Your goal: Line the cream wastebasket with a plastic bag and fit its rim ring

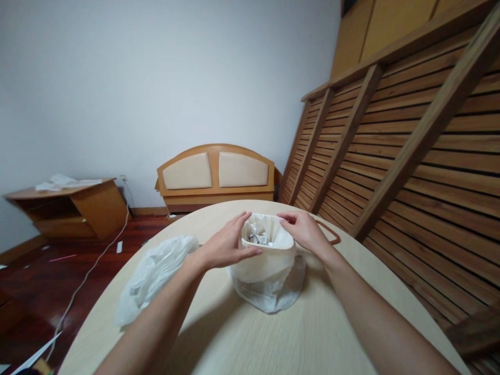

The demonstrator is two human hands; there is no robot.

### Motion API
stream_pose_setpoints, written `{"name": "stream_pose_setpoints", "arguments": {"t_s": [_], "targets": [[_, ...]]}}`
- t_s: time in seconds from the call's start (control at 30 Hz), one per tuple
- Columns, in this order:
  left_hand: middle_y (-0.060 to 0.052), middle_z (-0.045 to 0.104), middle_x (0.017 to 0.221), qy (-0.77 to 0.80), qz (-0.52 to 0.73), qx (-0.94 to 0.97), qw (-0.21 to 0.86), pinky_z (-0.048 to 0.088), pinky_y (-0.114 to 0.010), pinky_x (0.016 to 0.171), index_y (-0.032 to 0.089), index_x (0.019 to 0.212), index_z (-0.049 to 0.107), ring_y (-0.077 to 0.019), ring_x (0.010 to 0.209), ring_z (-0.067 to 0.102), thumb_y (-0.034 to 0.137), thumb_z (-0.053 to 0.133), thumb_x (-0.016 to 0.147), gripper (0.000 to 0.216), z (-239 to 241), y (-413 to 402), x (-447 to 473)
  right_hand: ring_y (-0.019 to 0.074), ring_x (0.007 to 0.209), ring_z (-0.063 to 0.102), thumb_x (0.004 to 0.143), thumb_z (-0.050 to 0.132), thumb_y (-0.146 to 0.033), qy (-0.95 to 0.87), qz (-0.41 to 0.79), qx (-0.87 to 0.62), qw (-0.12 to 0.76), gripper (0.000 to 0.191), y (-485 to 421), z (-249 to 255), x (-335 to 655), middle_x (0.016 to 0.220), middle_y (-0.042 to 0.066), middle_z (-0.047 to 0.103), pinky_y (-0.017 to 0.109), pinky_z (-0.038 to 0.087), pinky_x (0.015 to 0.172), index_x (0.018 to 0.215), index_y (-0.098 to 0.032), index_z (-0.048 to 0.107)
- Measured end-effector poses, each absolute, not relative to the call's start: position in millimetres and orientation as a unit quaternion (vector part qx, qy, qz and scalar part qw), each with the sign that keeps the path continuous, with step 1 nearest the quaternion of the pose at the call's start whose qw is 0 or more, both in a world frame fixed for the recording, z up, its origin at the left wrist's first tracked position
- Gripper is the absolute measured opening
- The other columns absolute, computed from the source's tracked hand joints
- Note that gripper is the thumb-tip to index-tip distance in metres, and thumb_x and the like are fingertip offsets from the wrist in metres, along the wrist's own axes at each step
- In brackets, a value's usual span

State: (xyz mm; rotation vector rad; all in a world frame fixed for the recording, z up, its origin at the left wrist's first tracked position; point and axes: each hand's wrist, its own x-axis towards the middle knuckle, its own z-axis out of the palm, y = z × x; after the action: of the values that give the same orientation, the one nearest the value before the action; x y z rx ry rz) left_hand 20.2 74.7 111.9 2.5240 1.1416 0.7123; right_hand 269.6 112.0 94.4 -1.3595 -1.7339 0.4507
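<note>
A small white bin (269, 249) stands upright on the round table, lined with a thin white plastic bag (269, 297) folded out over its rim and hanging loosely around its lower part. Crumpled, silvery scraps (260, 238) show inside. Spread around the left side of the rim is my left hand (226, 242), its thumb stretched along the front edge and its fingers toward the back. At the back right, the fingers and thumb of my right hand (300, 226) close on the bag's edge at the rim. The bin's far side is partly hidden.
A bunched white plastic bag (160, 273) lies left on the pale table (219, 338). Behind my right hand is a brown, loop-shaped object (332, 234). Beyond stand a headboard (216, 156), a low cabinet (94, 208) and a leaning slatted wooden frame (390, 156). A cable (99, 258) crosses the floor.
</note>
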Motion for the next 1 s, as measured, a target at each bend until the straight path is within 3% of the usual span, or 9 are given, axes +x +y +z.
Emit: {"name": "stream_pose_setpoints", "arguments": {"t_s": [0.27, 0.4, 0.57, 0.7, 0.8, 1.0], "targets": [[-0.024, 0.024, 0.162, 0.427, 0.228, 0.865, 0.128, 0.024, -0.053, 0.123, 0.011, 0.155, 0.022, -0.0326, 0.152, 0.022, 0.059, 0.061, 0.087, 0.092, 99.2, 81.1, 20.2, 0.0242, 0.101, 0.072, 0.091, 0.057, -0.032, -0.697, 0.162, -0.537, 0.446, 0.033, 108.0, 97.2, 267.5, 0.11, 0.012, 0.077, 0.036, 0.054, 0.093, 0.11, -0.012, 0.076], [-0.024, 0.023, 0.163, 0.447, 0.244, 0.856, 0.087, 0.028, -0.054, 0.12, 0.014, 0.155, 0.025, -0.0344, 0.151, 0.024, 0.061, 0.059, 0.088, 0.089, 92.5, 83.9, 23.2, 0.0223, 0.09, 0.072, 0.089, 0.059, -0.033, -0.713, 0.104, -0.536, 0.441, 0.029, 93.2, 114.2, 265.0, 0.104, 0.01, 0.078, 0.033, 0.055, 0.084, 0.106, -0.017, 0.076], [-0.021, 0.026, 0.163, 0.458, 0.271, 0.846, 0.027, 0.03, -0.052, 0.12, 0.016, 0.152, 0.034, -0.0342, 0.15, 0.029, 0.056, 0.059, 0.09, 0.078, 85.5, 87.1, 30.4, 0.0174, 0.072, 0.067, 0.087, 0.06, -0.031, -0.766, 0.075, -0.492, 0.406, 0.02, 66.0, 141.2, 261.6, 0.086, 0.006, 0.076, 0.027, 0.05, 0.068, 0.087, -0.018, 0.075], [-0.019, 0.032, 0.161, 0.447, 0.282, 0.849, 0.014, 0.034, -0.05, 0.119, 0.015, 0.149, 0.043, -0.033, 0.148, 0.034, 0.054, 0.061, 0.09, 0.073, 86.7, 87.7, 29.9, 0.0137, 0.062, 0.062, 0.086, 0.062, -0.027, -0.848, 0.117, -0.438, 0.272, 0.016, 45.1, 146.8, 256.7, 0.071, 0.001, 0.072, 0.023, 0.041, 0.058, 0.081, -0.02, 0.075], [-0.015, 0.045, 0.155, 0.429, 0.305, 0.85, 0.017, 0.039, -0.047, 0.116, 0.018, 0.138, 0.057, -0.0301, 0.142, 0.044, 0.052, 0.065, 0.088, 0.061, 89.8, 88.2, 27.4, 0.0128, 0.06, 0.062, 0.083, 0.063, -0.02, -0.882, 0.179, -0.407, 0.157, 0.015, 35.8, 138.0, 247.5, 0.07, 0.0, 0.074, 0.022, 0.039, 0.056, 0.081, -0.021, 0.078], [-0.007, 0.066, 0.135, 0.435, 0.343, 0.832, 0.042, 0.046, -0.043, 0.11, 0.024, 0.118, 0.072, -0.0261, 0.126, 0.06, 0.047, 0.07, 0.086, 0.039, 92.5, 91.7, 26.1, 0.0189, 0.066, 0.068, 0.072, 0.066, -0.009, -0.88, 0.156, -0.449, 0.001, 0.02, 32.4, 111.1, 220.5, 0.075, 0.005, 0.078, 0.024, 0.042, 0.058, 0.078, -0.021, 0.081]]}}
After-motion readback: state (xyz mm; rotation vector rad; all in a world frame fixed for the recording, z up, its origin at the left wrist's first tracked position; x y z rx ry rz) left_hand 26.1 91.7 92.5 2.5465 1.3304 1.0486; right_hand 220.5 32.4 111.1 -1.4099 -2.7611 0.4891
